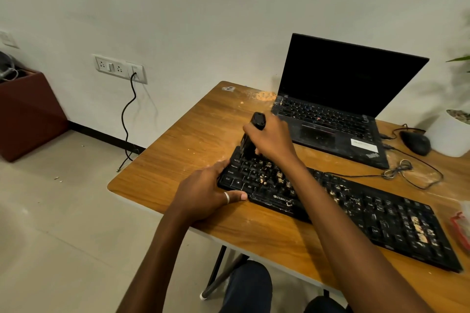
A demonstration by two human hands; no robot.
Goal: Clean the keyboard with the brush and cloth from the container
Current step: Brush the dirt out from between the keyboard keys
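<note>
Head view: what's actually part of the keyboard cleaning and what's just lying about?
In the job:
keyboard, crumbs on its keys
brush, gripped by the right hand
left hand, holding the keyboard's end
clear container, probably the tools' one

Lying about:
laptop
mouse
coiled cable
plant pot

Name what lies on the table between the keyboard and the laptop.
A thin black cable runs along the dusty strip of table between the keyboard and the laptop, seen in the head view.
</note>
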